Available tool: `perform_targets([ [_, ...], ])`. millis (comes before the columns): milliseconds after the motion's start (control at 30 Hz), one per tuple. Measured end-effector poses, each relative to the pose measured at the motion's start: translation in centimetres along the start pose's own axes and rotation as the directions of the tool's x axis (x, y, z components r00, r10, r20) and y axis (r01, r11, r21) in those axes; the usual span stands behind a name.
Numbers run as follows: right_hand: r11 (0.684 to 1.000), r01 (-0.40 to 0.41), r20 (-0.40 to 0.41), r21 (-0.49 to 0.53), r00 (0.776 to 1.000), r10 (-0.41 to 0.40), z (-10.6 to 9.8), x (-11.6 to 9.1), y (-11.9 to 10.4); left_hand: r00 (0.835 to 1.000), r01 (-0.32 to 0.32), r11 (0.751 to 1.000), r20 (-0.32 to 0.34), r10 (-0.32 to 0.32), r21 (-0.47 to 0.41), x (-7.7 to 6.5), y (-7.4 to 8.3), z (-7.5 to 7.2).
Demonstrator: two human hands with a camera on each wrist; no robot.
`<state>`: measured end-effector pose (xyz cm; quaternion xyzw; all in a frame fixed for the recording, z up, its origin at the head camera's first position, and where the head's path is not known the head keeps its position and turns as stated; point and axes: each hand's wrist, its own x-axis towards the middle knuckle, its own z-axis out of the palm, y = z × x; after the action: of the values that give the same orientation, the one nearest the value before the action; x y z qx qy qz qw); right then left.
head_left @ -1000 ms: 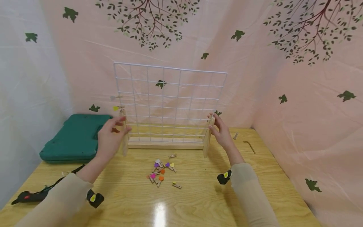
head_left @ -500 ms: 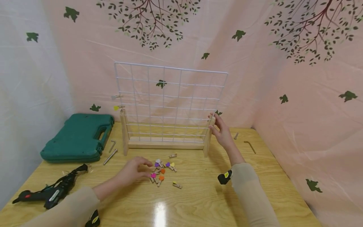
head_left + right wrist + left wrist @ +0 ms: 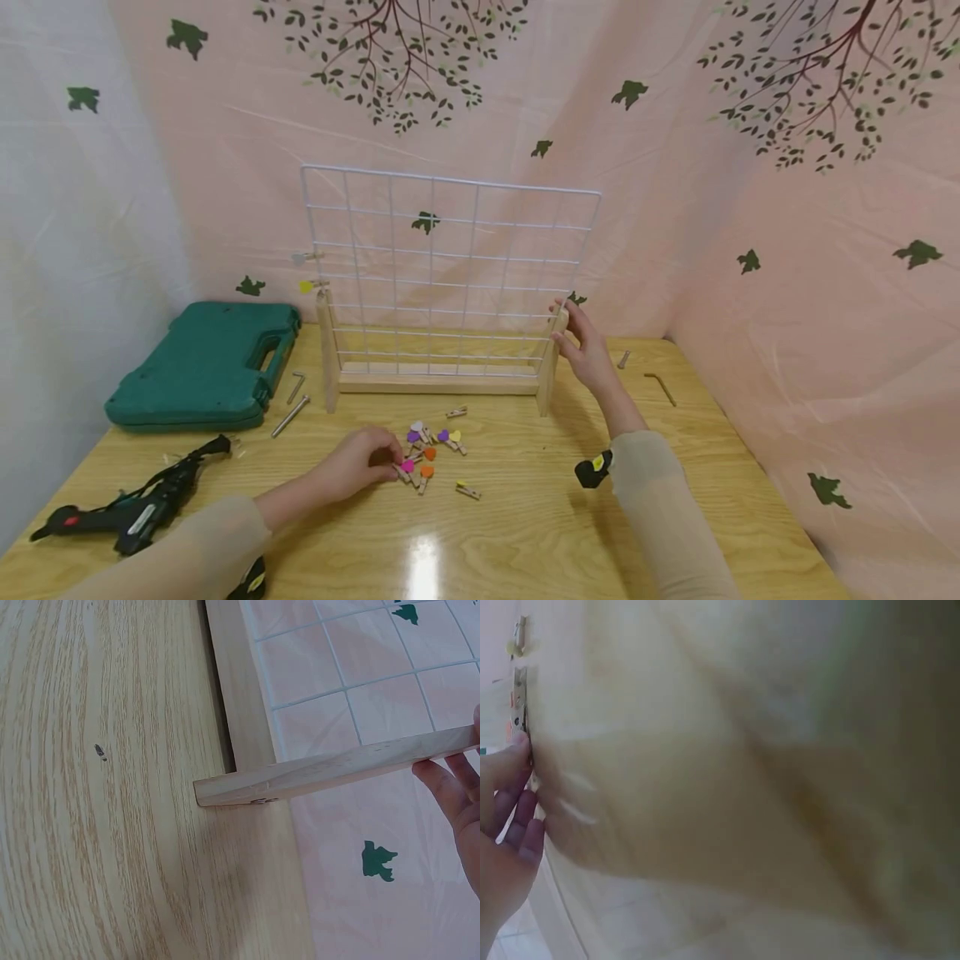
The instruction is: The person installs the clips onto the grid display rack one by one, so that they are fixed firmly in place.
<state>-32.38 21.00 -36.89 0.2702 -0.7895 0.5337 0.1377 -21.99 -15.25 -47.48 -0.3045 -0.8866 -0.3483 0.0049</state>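
Note:
A white wire grid [image 3: 431, 250] stands upright in a wooden stand [image 3: 438, 386]. My right hand [image 3: 587, 354] holds the top of its right post [image 3: 550, 375], thumb on the near side; the right wrist view shows fingers [image 3: 446, 787] against that wood. On the table in front lies a loose pile of small wooden clothespins with coloured hearts, among them an orange one [image 3: 426, 473] and a purple one [image 3: 444, 435]. My left hand [image 3: 360, 467] is at the pile's left edge, thumb and forefinger pinching a clothespin [image 3: 406, 472] by the pink heart.
A yellow-heart clothespin [image 3: 307, 287] and a pale one [image 3: 302, 257] are clipped to the grid's left edge. Left lie a green case [image 3: 195, 367], a hex key [image 3: 296, 387], a bolt [image 3: 291, 417] and a black glue gun [image 3: 142, 508]. Another hex key [image 3: 662, 388] lies right.
My left hand has come down from beside the stand's left post to the clothespin pile and closed its fingertips there. The right hand stays on the right post.

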Motion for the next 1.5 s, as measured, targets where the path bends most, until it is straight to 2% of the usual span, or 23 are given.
perform_targets([
  [133,1.000,0.001,-0.001,-0.005,1.000,-0.001,0.0,-0.1,-0.1,0.999,0.008,0.997,0.035,-0.006,-0.071,0.1,-0.4,-0.6],
  [233,1.000,0.000,0.002,-0.005,1.000,0.000,0.0,-0.1,0.0,0.999,0.045,0.993,0.026,-0.042,-0.113,0.2,-0.5,-1.5],
  [367,1.000,0.001,0.008,0.009,1.000,-0.001,-0.1,0.1,0.1,0.995,0.076,0.988,-0.059,-0.084,-0.134,0.4,-0.3,-2.8],
  [533,1.000,0.000,0.012,0.021,1.000,0.000,-0.1,0.2,0.1,0.975,0.065,0.979,-0.195,-0.102,-0.191,0.7,0.8,-5.0],
  [667,1.000,-0.008,0.014,0.030,1.000,0.007,-0.1,0.2,0.1,0.962,0.091,0.967,-0.232,-0.148,-0.240,1.0,2.1,-7.1],
  [733,1.000,-0.005,0.013,0.030,1.000,0.005,-0.1,0.2,0.2,0.953,0.110,0.965,-0.252,-0.170,-0.237,1.1,2.8,-8.3],
  [833,0.999,0.001,0.013,0.033,1.000,-0.001,-0.2,0.2,0.3,0.931,0.112,0.975,-0.324,-0.171,-0.191,1.5,3.5,-10.5],
  [933,0.999,0.003,0.013,0.042,1.000,-0.004,-0.2,0.2,0.4,0.892,0.116,0.985,-0.424,-0.160,-0.128,1.9,4.1,-12.8],
  [1033,0.999,-0.004,0.013,0.045,1.000,0.003,-0.3,0.1,0.4,0.827,0.094,0.990,-0.545,-0.134,-0.102,2.4,4.5,-15.0],
  [1100,0.999,-0.009,0.013,0.039,1.000,0.008,-0.3,0.0,0.3,0.765,0.073,0.989,-0.629,-0.138,-0.128,2.8,4.7,-16.2],
  [1133,0.999,-0.011,0.013,0.035,1.000,0.011,-0.3,0.0,0.3,0.728,0.065,0.986,-0.669,-0.150,-0.150,3.1,4.7,-16.8],
  [1167,0.999,-0.011,0.012,0.032,1.000,0.011,-0.4,0.0,0.3,0.687,0.050,0.980,-0.706,-0.173,-0.191,3.3,4.8,-17.4],
  [1267,1.000,-0.005,0.009,0.023,1.000,0.004,-0.4,0.1,0.2,0.544,-0.002,0.954,-0.801,-0.249,-0.298,4.1,4.6,-18.9],
  [1333,1.000,0.000,0.009,0.022,1.000,0.000,-0.4,0.1,0.2,0.443,-0.041,0.945,-0.854,-0.274,-0.325,4.7,4.4,-19.7],
  [1400,1.000,0.002,0.010,0.022,1.000,-0.002,-0.3,0.1,0.3,0.355,-0.075,0.945,-0.894,-0.273,-0.318,5.2,4.0,-20.4],
  [1467,1.000,-0.002,0.014,0.025,1.000,0.001,-0.3,0.1,0.4,0.282,-0.087,0.949,-0.921,-0.269,-0.304,5.5,3.6,-20.8],
  [1500,1.000,-0.003,0.017,0.026,1.000,0.003,-0.2,0.1,0.4,0.255,-0.090,0.953,-0.932,-0.260,-0.290,5.7,3.5,-21.0],
])
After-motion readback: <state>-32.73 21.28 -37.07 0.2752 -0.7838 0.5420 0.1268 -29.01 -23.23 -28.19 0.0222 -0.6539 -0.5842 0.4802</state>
